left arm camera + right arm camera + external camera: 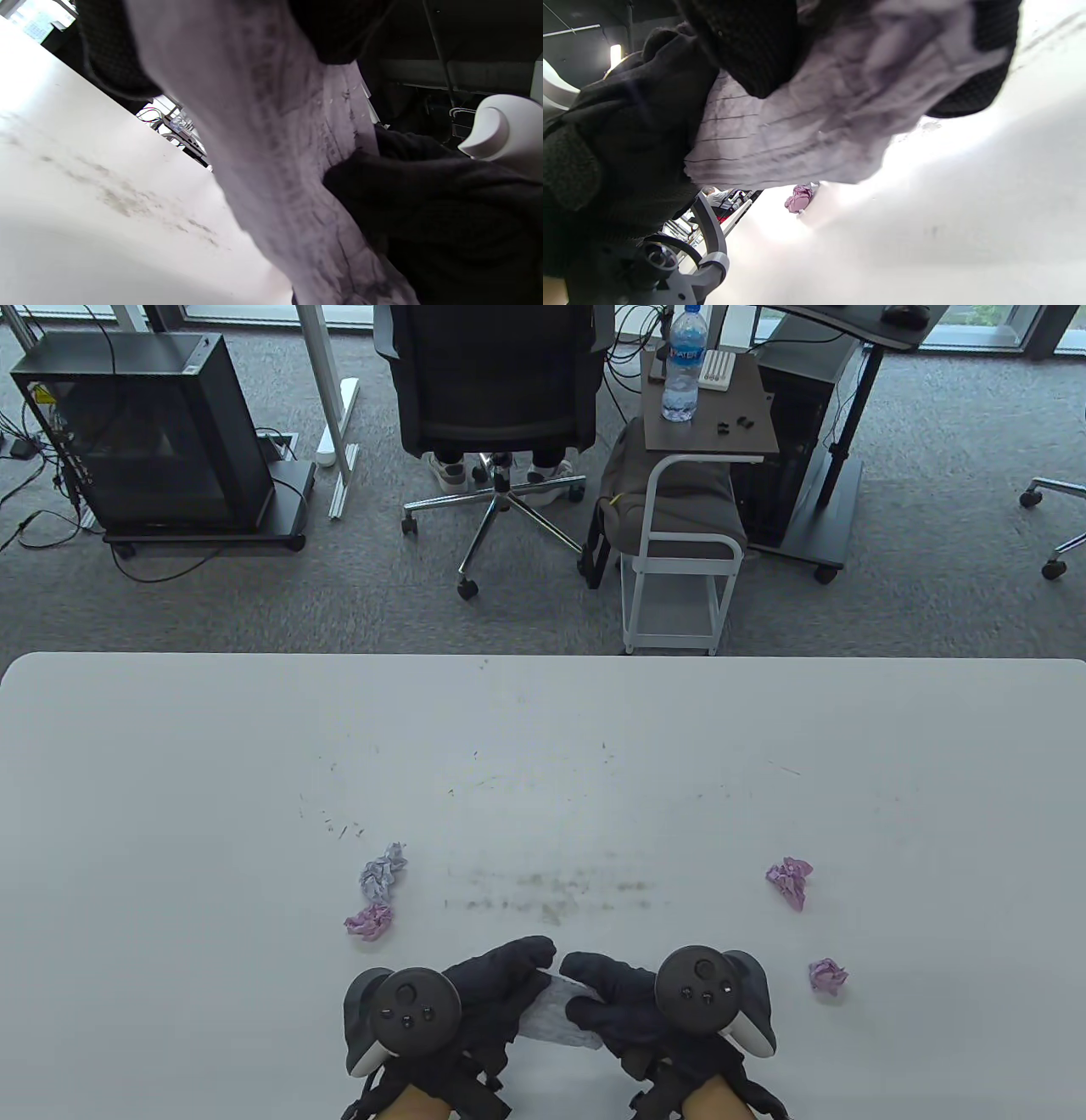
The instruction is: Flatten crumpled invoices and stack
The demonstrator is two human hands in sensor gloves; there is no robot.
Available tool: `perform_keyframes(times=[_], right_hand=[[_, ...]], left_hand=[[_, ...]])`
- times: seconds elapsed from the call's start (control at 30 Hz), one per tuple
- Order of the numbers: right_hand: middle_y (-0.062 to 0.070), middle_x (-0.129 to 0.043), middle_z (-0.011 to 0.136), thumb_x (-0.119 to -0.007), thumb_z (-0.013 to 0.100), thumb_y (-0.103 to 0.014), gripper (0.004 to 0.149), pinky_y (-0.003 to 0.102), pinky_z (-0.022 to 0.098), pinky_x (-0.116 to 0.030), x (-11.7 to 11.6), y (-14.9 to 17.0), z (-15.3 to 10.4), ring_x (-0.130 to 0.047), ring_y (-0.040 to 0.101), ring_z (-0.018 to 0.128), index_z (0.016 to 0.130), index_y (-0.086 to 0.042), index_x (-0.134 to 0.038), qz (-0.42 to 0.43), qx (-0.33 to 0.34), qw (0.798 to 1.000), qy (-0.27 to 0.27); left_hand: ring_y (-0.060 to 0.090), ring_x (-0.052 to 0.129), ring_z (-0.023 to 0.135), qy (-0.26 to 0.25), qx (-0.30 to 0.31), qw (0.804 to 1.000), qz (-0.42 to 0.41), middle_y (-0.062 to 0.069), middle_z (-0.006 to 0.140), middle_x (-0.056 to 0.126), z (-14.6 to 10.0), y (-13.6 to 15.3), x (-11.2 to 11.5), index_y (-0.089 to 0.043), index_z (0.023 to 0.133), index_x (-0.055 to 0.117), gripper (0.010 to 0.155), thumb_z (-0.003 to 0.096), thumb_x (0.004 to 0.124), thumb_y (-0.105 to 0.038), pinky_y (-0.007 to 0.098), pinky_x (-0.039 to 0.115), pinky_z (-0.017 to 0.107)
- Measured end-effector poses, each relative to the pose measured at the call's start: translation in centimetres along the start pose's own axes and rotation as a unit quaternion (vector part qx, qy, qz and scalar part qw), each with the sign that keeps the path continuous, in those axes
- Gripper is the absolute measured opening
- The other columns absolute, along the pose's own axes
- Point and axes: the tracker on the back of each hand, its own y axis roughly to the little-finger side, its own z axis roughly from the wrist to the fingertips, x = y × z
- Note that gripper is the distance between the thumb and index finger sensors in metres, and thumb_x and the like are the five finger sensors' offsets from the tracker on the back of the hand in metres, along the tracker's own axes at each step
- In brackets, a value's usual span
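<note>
Both gloved hands hold one pale, creased invoice (556, 1016) between them near the table's front edge. My left hand (501, 993) grips its left end and my right hand (607, 997) grips its right end. The sheet is partly opened and shows printed lines in the left wrist view (275, 161) and in the right wrist view (806, 140). Several crumpled invoices lie on the table: a bluish-white ball (382, 872) and a pink ball (370, 920) at the left, a pink one (790, 881) and a small pink one (828, 975) at the right.
The white table (543, 746) has grey smudges at its middle (551, 895). Beyond its far edge stand an office chair (496, 407), a small rolling cart (687, 526) with a water bottle (684, 364), and a black computer case (153, 432).
</note>
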Motion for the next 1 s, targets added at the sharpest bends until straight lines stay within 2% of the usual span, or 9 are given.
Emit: perform_keyframes(times=[0.17, 0.43, 0.57, 0.67, 0.73, 0.8, 0.9, 0.97, 1.0], right_hand=[[0.016, -0.094, 0.072, -0.084, 0.052, -0.024, 0.045, 0.05, 0.041, -0.088, 0.5, 1.4, -0.1, -0.098, 0.03, 0.052, 0.092, -0.008, -0.07, 0.07, -0.038, 0.997, -0.014], [0.011, -0.098, 0.059, -0.082, 0.054, -0.027, 0.042, 0.044, 0.032, -0.09, 1.3, 3.5, -0.6, -0.1, 0.023, 0.038, 0.09, -0.007, -0.073, 0.097, -0.107, 0.99, -0.008], [0.008, -0.099, 0.052, -0.082, 0.054, -0.028, 0.042, 0.042, 0.027, -0.09, 0.5, 4.2, -0.6, -0.099, 0.02, 0.032, 0.088, -0.005, -0.075, 0.0, -0.168, 0.986, -0.021], [0.007, -0.098, 0.053, -0.081, 0.054, -0.029, 0.042, 0.042, 0.028, -0.09, -0.9, 4.8, -0.2, -0.099, 0.02, 0.033, 0.088, -0.006, -0.074, -0.105, -0.198, 0.973, -0.064], [0.006, -0.098, 0.053, -0.081, 0.054, -0.029, 0.042, 0.042, 0.028, -0.09, -1.2, 5.0, 0.0, -0.099, 0.02, 0.033, 0.088, -0.007, -0.074, -0.141, -0.205, 0.966, -0.073], [0.006, -0.098, 0.053, -0.081, 0.054, -0.03, 0.042, 0.042, 0.028, -0.09, -1.4, 5.2, 0.1, -0.099, 0.02, 0.033, 0.089, -0.007, -0.074, -0.147, -0.212, 0.963, -0.08], [0.008, -0.098, 0.053, -0.081, 0.054, -0.029, 0.042, 0.042, 0.028, -0.09, -1.6, 5.1, 0.2, -0.099, 0.021, 0.033, 0.088, -0.006, -0.074, -0.134, -0.212, 0.965, -0.071], [0.007, -0.098, 0.053, -0.081, 0.054, -0.029, 0.042, 0.042, 0.028, -0.09, -1.8, 5.0, 0.2, -0.099, 0.02, 0.033, 0.088, -0.007, -0.074, -0.149, -0.206, 0.964, -0.077], [0.007, -0.098, 0.053, -0.081, 0.054, -0.029, 0.042, 0.042, 0.028, -0.09, -1.8, 4.9, 0.2, -0.099, 0.02, 0.033, 0.088, -0.007, -0.074, -0.152, -0.204, 0.964, -0.077]], left_hand=[[0.013, 0.096, 0.019, -0.029, -0.075, 0.996, -0.028, 0.008, 0.056, 0.094, -0.5, 2.4, -0.4, -0.011, 0.096, 0.075, 0.043, 0.0579, 0.073, -0.03, 0.046, 0.088, 0.042], [0.014, 0.097, 0.02, 0.012, -0.15, 0.988, -0.038, 0.009, 0.058, 0.094, -0.7, 4.6, 1.1, -0.01, 0.097, 0.073, 0.043, 0.0586, 0.072, -0.029, 0.047, 0.087, 0.043], [0.023, 0.1, 0.044, 0.082, -0.169, 0.981, 0.036, 0.012, 0.078, 0.087, -0.6, 5.3, 2.4, -0.013, 0.107, 0.062, 0.051, 0.0588, 0.073, -0.027, 0.055, 0.081, 0.052], [0.036, 0.085, 0.076, 0.115, -0.184, 0.974, 0.07, 0.018, 0.104, 0.059, -0.8, 5.8, 2.9, -0.027, 0.114, 0.046, 0.06, 0.06, 0.072, -0.029, 0.059, 0.07, 0.06], [0.045, 0.072, 0.088, 0.119, -0.173, 0.975, 0.069, 0.019, 0.11, 0.044, -0.8, 5.7, 2.8, -0.035, 0.113, 0.045, 0.059, 0.0603, 0.071, -0.031, 0.062, 0.065, 0.063], [0.05, 0.06, 0.095, 0.138, -0.143, 0.978, 0.061, 0.019, 0.114, 0.032, -0.6, 5.3, 2.9, -0.037, 0.112, 0.05, 0.057, 0.06, 0.072, -0.033, 0.066, 0.06, 0.065], [0.055, 0.047, 0.101, 0.19, -0.105, 0.973, 0.079, 0.019, 0.116, 0.027, -0.2, 4.3, 3.7, -0.034, 0.109, 0.064, 0.052, 0.059, 0.075, -0.036, 0.07, 0.052, 0.067], [0.058, 0.035, 0.102, 0.255, -0.11, 0.954, 0.116, 0.018, 0.117, 0.018, 0.1, 3.8, 5.1, -0.033, 0.111, 0.062, 0.054, 0.0588, 0.075, -0.039, 0.072, 0.046, 0.068], [0.06, 0.028, 0.102, 0.295, -0.131, 0.935, 0.145, 0.018, 0.116, 0.011, 0.1, 3.7, 5.9, -0.033, 0.113, 0.056, 0.058, 0.0588, 0.075, -0.041, 0.073, 0.043, 0.068]])
